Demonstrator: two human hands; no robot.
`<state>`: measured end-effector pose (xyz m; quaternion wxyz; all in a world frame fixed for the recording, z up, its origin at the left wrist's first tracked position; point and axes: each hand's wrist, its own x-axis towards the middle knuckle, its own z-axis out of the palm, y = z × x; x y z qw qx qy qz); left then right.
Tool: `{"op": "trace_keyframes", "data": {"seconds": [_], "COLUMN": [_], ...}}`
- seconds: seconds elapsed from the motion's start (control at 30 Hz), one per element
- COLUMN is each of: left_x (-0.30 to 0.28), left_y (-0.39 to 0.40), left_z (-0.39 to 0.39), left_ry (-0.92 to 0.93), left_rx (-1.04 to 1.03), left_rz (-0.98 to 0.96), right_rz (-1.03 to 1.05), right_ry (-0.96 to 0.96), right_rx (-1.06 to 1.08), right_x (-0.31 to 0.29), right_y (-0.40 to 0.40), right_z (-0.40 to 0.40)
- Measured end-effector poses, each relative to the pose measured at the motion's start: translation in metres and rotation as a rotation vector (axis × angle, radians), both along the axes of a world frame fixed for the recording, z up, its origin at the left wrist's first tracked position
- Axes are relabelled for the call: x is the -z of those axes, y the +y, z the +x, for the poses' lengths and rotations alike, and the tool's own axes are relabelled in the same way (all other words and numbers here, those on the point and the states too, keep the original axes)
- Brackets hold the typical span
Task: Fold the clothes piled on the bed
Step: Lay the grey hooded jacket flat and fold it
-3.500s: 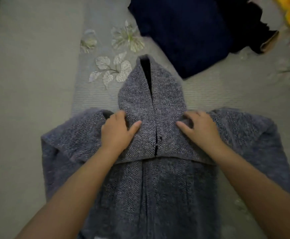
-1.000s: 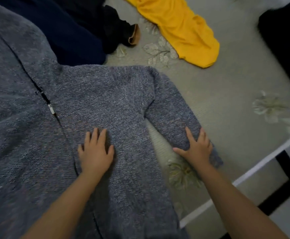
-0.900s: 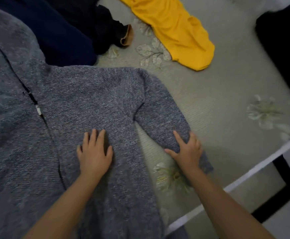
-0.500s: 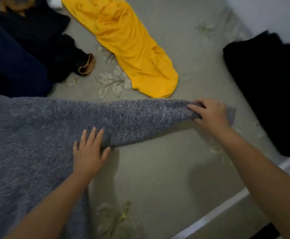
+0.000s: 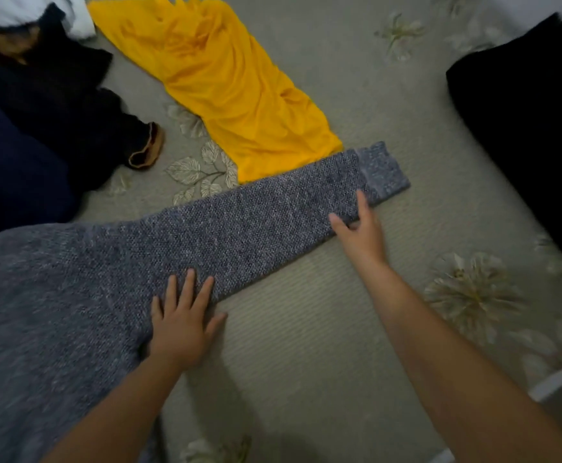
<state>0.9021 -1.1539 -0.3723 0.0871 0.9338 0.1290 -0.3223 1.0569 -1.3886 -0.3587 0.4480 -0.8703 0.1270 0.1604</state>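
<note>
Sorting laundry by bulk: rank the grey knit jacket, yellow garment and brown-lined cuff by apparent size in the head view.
1. grey knit jacket, largest, though nearest the camera and cut off at the frame's edge
2. yellow garment
3. brown-lined cuff, smallest by far

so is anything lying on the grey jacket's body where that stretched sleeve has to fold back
Nothing visible does. Only the left hand rests flat at the sleeve's base; the yellow garment lies beyond the sleeve, and the right hand touches near the cuff.

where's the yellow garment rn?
Head view, upper centre: the yellow garment lies crumpled on the bedsheet, its lower end just above the grey sweater sleeve, right of the black clothes.
</note>
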Motion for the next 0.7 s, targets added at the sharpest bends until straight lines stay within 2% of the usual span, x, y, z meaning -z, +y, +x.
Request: {"op": "trace_keyframes", "data": {"seconds": [0.07, 0.2, 0.33, 0.5, 0.7], "left_x": [0.002, 0.004, -0.002, -0.015, -0.042], "left_y": [0.0, 0.004, 0.025, 0.082, 0.183], "left_z": [-0.001, -0.004, -0.018, -0.07, -0.176], "left_ry": [-0.014, -0.066, -0.219, -0.34, -0.406], "left_rx": [-0.001, -0.017, -0.031, -0.217, -0.492], "left_rz": [0.003, -0.035, -0.105, -0.089, 0.011], "right_rz": [-0.004, -0.08, -0.168, -0.16, -0.227], "right_ry": [0.053, 0.02, -0.084, -0.369, -0.715], "right_rx": [0.034, 0.14, 0.074, -0.218, -0.678], "right_x": [0.0, 0.005, -0.005, -0.056, -0.105], "right_y": [0.014, 0.026, 0.03, 0.082, 0.227], "right_z": [0.011, 0.018, 0.006, -0.016, -0.1]}}
